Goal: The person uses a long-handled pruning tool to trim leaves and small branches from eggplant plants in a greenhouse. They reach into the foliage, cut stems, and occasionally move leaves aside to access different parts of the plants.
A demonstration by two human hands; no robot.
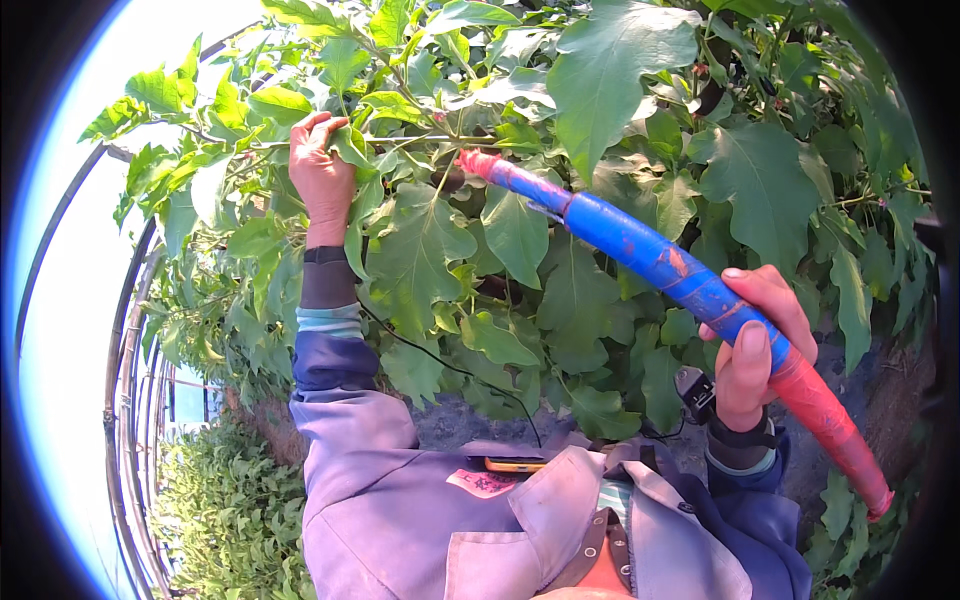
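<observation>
At the upper left, my left hand [322, 169] is raised among the leaves, its bent fingers at a leafy shoot of an eggplant bush [420, 247]. Whether the fingers pinch a stem or leaf is hard to tell. My right hand [765, 337] is wrapped around a long, slightly curved tool or tube [660, 255], bound in blue and red tape. Its frayed red tip points up and left towards the stems, while its red end slants down to the right. A thin metal piece [546, 211] lies along the tool near the tip. Broad leaves surround both hands.
A thin cord [442, 361] runs from near my left wrist down to my jacket. A small black device [695, 391] is at my right wrist. Curved poles [124, 375] rise along the left, with more plants [232, 517] at the lower left. Dark ground covering [480, 427] lies below the bush.
</observation>
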